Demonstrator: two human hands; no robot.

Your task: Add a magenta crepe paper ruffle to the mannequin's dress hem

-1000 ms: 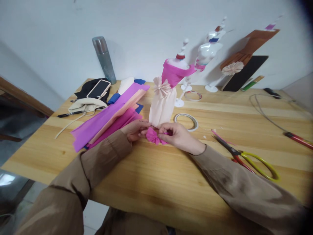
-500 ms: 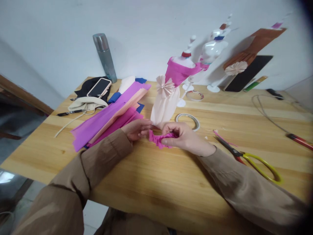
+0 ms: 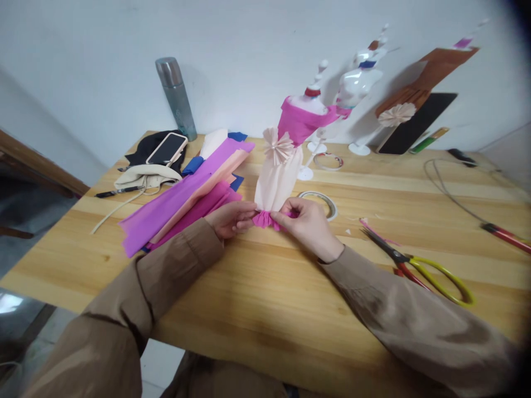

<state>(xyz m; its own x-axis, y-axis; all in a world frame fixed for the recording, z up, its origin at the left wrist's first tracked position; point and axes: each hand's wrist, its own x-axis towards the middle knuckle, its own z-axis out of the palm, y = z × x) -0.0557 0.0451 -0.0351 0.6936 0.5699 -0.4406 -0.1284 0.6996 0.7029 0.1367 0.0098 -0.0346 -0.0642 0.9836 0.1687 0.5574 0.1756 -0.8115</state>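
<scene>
A small pleated piece of pink crepe paper [image 3: 263,219] is pinched between both my hands just above the wooden table [image 3: 265,298]. My left hand [image 3: 230,218] grips its left end with closed fingers. My right hand [image 3: 306,224] pinches its right side, fingers curled. Right behind the paper stands a small white mannequin [image 3: 286,155] dressed in a pink top, a cream skirt and a cream paper rosette.
Sheets of purple, pink and cream crepe paper [image 3: 186,193] lie at the left. A tape roll [image 3: 319,203] lies behind my right hand. Scissors [image 3: 418,264] rest at the right. A phone [image 3: 166,149], flask [image 3: 176,98] and more mannequins [image 3: 360,88] stand at the back.
The pink paper was fanned out, then stretched between my hands, and is now gathered tight. My right hand has turned and moved up closer to the mannequin's skirt.
</scene>
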